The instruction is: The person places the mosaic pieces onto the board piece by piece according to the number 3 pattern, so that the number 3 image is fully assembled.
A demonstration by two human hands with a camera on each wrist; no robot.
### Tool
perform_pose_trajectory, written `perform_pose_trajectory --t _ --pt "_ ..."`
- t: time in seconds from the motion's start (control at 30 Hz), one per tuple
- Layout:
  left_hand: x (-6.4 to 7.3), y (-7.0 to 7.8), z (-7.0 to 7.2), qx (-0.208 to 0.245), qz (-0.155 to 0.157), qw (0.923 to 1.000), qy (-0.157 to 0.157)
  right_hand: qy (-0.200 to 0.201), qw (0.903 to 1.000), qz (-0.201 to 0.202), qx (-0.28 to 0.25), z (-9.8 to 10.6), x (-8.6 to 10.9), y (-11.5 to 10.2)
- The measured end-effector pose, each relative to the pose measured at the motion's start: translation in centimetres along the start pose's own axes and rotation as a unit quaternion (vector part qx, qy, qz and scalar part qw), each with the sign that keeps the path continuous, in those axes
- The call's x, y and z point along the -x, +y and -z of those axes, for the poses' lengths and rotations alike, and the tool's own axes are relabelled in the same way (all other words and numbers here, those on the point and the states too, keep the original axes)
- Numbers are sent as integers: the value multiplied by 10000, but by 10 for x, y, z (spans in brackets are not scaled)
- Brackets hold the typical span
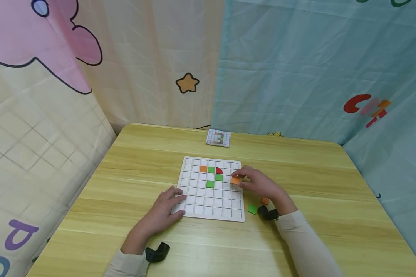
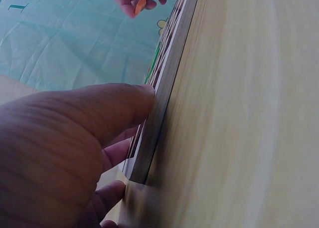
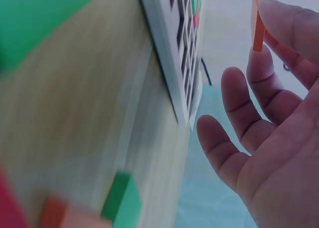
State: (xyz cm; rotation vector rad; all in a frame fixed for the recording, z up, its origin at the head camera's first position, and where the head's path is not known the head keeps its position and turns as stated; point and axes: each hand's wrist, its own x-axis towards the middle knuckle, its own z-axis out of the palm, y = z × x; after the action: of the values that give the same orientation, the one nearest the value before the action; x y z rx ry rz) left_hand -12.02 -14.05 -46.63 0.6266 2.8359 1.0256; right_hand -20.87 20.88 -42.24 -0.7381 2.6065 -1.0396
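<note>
A white grid board (image 1: 204,209) lies flat on the table. Set in its cells are an orange square tile (image 1: 203,169), several green ones such as this green tile (image 1: 210,184), and a red quarter-round tile (image 1: 219,170). My left hand (image 1: 161,211) rests at the board's left edge; in the left wrist view its thumb (image 2: 114,108) touches the rim. Above the board's right side, my right hand (image 1: 261,184) pinches another orange tile (image 3: 258,31) between thumb and fingers. That tile is held off the board, and the hand's other fingers are spread apart.
Loose on the table beside the right wrist are a green tile (image 1: 252,209) and an orange tile (image 1: 265,201). A small printed pattern card (image 1: 218,138) stands at the table's back edge. Behind the table (image 1: 152,142) hangs a printed curtain (image 1: 280,77).
</note>
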Motion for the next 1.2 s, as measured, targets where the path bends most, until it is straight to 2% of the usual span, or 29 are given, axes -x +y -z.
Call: perform_pose_trajectory --t 0.13,0.33,0.53,0.77,1.03,1.2 --pt "0 0 0 15 -27 10000 11 -113 9999 -36 -17 -3 -7 -7" --pt "0 0 0 -2 -81 10000 44 -279 9992 252 -125 -7 -17 -8" --pt "0 0 0 -47 -89 9999 47 -371 9987 270 -198 -13 -25 -11" --pt "0 0 0 -46 -93 9999 56 -470 9975 504 -156 -20 -34 -16" --pt "0 -1 -1 -71 -299 9993 208 -715 9973 139 101 -29 -39 -21" --pt "0 -2 -1 -125 -372 9989 250 -760 9960 178 443 -32 -42 -21"
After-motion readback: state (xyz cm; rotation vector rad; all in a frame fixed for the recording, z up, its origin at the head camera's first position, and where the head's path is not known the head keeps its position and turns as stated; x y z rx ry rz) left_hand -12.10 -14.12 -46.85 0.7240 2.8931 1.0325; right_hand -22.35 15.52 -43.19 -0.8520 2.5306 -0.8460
